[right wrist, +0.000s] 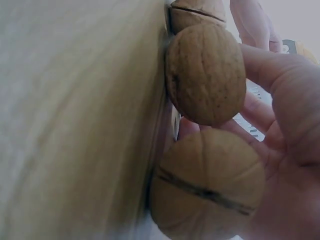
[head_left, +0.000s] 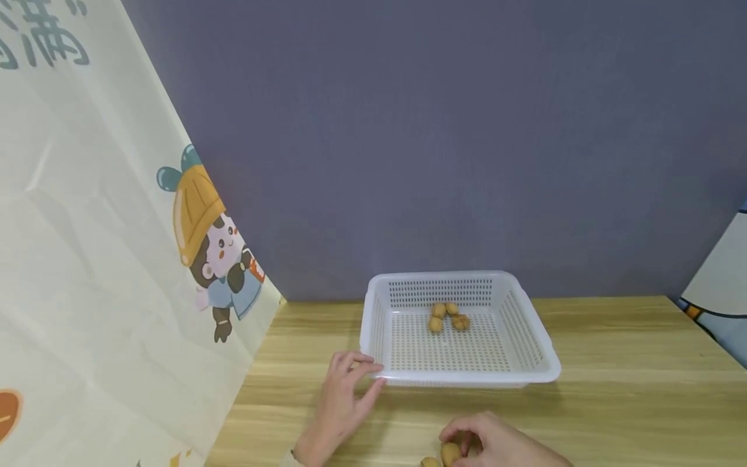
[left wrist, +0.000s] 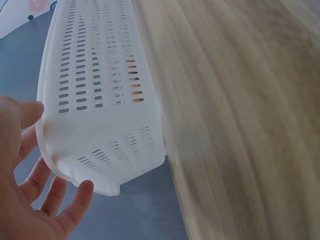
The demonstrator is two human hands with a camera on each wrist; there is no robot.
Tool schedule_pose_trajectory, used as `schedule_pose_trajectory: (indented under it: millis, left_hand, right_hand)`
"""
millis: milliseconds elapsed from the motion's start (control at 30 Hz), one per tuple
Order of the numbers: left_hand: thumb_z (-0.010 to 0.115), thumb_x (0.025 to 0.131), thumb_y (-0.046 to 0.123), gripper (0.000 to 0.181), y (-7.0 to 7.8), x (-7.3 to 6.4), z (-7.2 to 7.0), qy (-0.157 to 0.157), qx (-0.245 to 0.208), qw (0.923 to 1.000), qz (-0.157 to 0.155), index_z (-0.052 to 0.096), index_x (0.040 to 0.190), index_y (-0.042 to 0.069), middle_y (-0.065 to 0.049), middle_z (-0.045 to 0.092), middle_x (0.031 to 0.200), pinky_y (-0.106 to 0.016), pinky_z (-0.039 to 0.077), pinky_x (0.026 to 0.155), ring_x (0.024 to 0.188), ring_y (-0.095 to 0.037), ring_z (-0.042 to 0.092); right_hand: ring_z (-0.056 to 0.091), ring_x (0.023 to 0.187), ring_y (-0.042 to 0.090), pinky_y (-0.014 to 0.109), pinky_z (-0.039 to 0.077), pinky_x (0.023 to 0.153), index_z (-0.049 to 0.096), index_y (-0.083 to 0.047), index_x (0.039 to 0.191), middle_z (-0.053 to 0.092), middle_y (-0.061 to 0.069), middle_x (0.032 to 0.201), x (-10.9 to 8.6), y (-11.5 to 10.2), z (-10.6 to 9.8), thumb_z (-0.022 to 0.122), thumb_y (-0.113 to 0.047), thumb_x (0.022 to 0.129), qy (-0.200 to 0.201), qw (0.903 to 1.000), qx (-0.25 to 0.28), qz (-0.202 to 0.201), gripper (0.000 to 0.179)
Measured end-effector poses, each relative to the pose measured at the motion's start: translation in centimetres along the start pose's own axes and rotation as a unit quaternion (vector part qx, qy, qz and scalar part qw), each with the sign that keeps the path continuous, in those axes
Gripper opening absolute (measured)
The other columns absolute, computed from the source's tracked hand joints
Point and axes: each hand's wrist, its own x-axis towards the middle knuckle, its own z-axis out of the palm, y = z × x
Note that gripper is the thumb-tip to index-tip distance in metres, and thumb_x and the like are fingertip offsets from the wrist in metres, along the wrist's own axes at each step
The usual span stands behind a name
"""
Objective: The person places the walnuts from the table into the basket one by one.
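A white plastic basket [head_left: 473, 377] with slotted walls stands on the wooden table, several walnuts [head_left: 460, 322] lying inside it. At its near left corner my left hand [head_left: 341, 405] pinches the rim between thumb and index finger; the other fingers spread beside the corner. The left wrist view shows the thumb [left wrist: 31, 113] against the basket's rim. In front of the basket, low in the head view, my right hand [head_left: 493, 443] curls its fingers round a walnut [head_left: 450, 453]. A second walnut [head_left: 430, 462] sits just left of it, partly cut off. The right wrist view shows three walnuts close together by the fingers.
The wooden table [head_left: 618, 389] runs back to a dark grey-blue panel [head_left: 443, 143]. On the left hangs a pale sheet [head_left: 105, 259] with a cartoon figure. Another printed sheet [head_left: 720, 272] edges the table at the far right.
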Motion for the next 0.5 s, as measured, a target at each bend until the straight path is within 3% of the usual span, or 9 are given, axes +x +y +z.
schedule_pose_trajectory:
  millis: [200, 500]
  left_hand:
    - [0.086, 0.084, 0.027, 0.022, -0.1, 0.3, -0.2, -0.003, 0.000, 1.0000, -0.001, 0.079, 0.103, 0.019, 0.002, 0.071, 0.112, -0.034, 0.058, 0.087, 0.109, -0.018, 0.060]
    - [0.086, 0.085, 0.029, 0.022, 0.0, 0.0, -0.1, -0.012, -0.001, 0.9999, -0.005, 0.079, 0.104, 0.021, 0.003, 0.071, 0.113, -0.036, 0.057, 0.091, 0.111, -0.019, 0.061]
  right_hand:
    - [0.063, 0.082, -0.006, 0.021, 0.057, 0.068, 0.076, -0.014, 0.115, 0.074, -0.010, 0.094, 0.3, -0.1, -0.2, 0.080, -0.015, 0.094, 0.004, 0.9970, -0.045, -0.063, 0.022]
    - [0.066, 0.086, -0.002, 0.025, 0.061, 0.071, 0.073, -0.005, 0.120, 0.076, -0.002, 0.101, -0.2, -1.0, -0.8, 0.082, -0.017, 0.094, 0.027, 0.9963, 0.004, -0.082, 0.029]
